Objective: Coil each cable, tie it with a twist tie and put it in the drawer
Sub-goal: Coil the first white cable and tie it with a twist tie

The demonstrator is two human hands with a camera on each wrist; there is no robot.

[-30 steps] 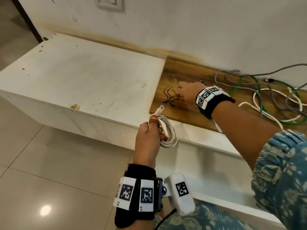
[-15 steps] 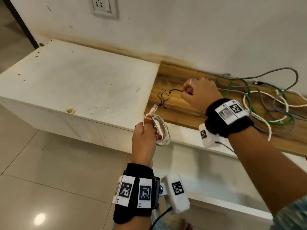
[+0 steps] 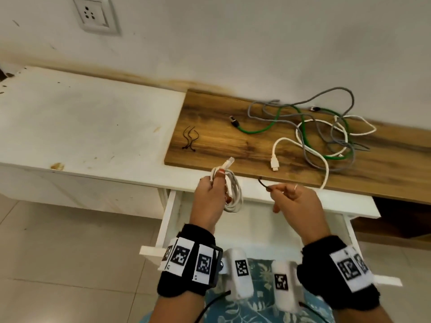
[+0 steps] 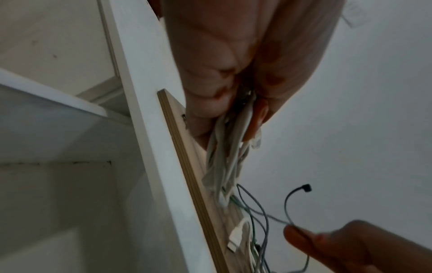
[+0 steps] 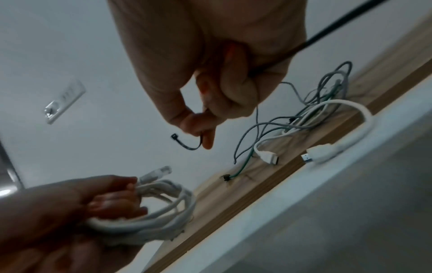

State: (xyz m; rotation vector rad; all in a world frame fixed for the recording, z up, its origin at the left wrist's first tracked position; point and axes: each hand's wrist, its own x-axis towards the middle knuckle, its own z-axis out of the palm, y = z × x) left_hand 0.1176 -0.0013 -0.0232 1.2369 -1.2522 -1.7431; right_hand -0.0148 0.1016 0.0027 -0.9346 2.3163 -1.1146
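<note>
My left hand (image 3: pixel 208 197) grips a coiled white cable (image 3: pixel 233 192) (image 5: pixel 163 206) with its clear plug sticking up, held above the open white drawer (image 3: pixel 166 220). My right hand (image 3: pixel 292 199) pinches a black twist tie (image 3: pixel 262 183) (image 5: pixel 187 143) (image 4: pixel 292 201) between thumb and forefinger, a hand's width to the right of the coil. Two more black ties (image 3: pixel 190 141) lie on the left end of the wooden board (image 3: pixel 221 145). Loose grey, green and white cables (image 3: pixel 321 131) lie tangled on the board's right half.
A white cabinet top (image 3: pixel 81 127) stretches to the left of the board. A wall socket (image 3: pixel 93 15) sits high on the wall behind. Tiled floor (image 3: pixel 70 252) lies at the left. A white USB plug (image 3: pixel 275 164) points toward the board's front edge.
My right hand has lifted one black tie off the board and brought it back over the drawer, close to the coil. The left hand kept hold of the coil.
</note>
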